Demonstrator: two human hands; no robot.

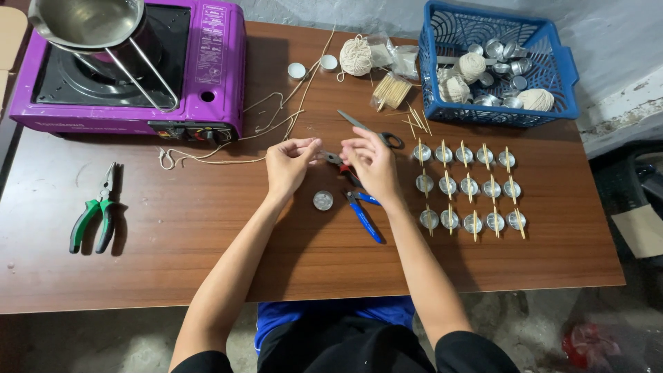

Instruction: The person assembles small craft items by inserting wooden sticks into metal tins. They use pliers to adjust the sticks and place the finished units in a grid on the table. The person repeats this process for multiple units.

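Note:
My left hand pinches the end of a pale cotton string that trails left across the wooden table. My right hand is close beside it, fingertips pinched on the same short end; that bit is too small to see clearly. Under the hands lie blue-handled pliers. A small empty metal cup sits just in front of my left hand. Grey scissors lie just beyond my right hand.
Three rows of metal cups with wooden sticks across them stand at the right. A blue basket holds more cups and string balls. A purple gas stove with a steel pot is back left. Green pliers lie left.

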